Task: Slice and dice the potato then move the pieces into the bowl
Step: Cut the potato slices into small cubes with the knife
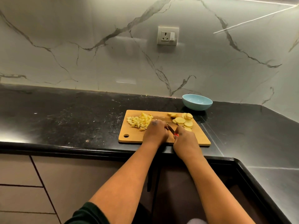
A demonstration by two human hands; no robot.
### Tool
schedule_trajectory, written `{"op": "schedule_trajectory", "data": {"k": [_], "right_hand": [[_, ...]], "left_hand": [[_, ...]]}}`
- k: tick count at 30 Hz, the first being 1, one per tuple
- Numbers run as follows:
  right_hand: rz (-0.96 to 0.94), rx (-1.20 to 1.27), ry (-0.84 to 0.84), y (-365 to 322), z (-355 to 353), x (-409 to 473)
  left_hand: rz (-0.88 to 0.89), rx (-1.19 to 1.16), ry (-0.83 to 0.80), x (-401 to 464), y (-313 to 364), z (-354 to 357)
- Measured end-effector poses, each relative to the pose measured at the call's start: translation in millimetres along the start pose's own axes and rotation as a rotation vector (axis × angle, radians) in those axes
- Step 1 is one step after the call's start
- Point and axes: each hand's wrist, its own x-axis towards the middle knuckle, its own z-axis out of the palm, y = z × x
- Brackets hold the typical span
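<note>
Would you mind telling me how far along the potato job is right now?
Done: a pile of diced pieces sits on the left of the cutting board. In hand: the right hand holds the knife beside the left hand, mid-board. Left: the round slices on the right are undiced, and the blue bowl looks empty.

Rectangular light-brown wooden cutting board (199, 138): matt, smooth face. Black stone countertop (72, 120): polished, glossy, pale flecks and scuffs. White grey-veined marble-look wall panel (97, 62): smooth, soft sheen. Round pale-blue bowl (197, 102): glossy, material unclear. Pale-yellow diced potato pieces (139, 121) and round potato slices (182, 120): moist-looking cut faces. White plastic wall socket (168, 36): smooth.
</note>
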Motion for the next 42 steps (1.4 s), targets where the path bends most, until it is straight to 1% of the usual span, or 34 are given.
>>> {"op": "schedule_trajectory", "data": {"k": [3,8,12,18,21,25,28,30,34,36,42], "right_hand": [[-0.017,-0.006,0.011,2.5,3.7,-0.3],[-0.025,-0.043,0.001,1.7,-0.5,5.2],[-0.011,-0.1,-0.03,-4.8,-3.8,15.6],[0.01,-0.073,-0.088,-16.3,-1.6,19.6],[0.027,-0.047,-0.096,-8.4,-8.9,13.4],[0.099,-0.093,-0.14,9.0,-22.8,1.3],[0.093,-0.136,-0.176,13.1,-36.7,-2.4],[0.07,-0.1,-0.15,14.4,-41.3,-2.3],[0.015,0.067,-0.022,14.2,-36.2,-1.3],[0.003,0.108,0.004,11.5,-30.8,-0.8],[-0.057,0.035,-0.023,9.0,-14.1,1.5]], "left_hand": [[0.001,0.008,0.026,1.4,-3.1,2.3],[-0.006,0.03,0.026,3.1,-4.1,4.6],[-0.015,0.049,0.012,5.6,-6.1,7.9],[-0.012,0.084,-0.048,6.9,-4.9,7.1],[-0.024,0.07,-0.069,6.0,-3.5,5.9],[-0.046,0.052,-0.069,5.1,-5.4,6.3],[-0.042,0.049,-0.045,2.7,-5.2,5.4],[-0.034,0.048,-0.021,1.1,-4.1,3.4],[-0.058,0.015,0.029,2.0,-2.5,-1.6],[-0.074,-0.01,0.035,2.2,-1.4,-2.9],[-0.069,-0.012,0.027,1.4,-2.0,0.3]]}}
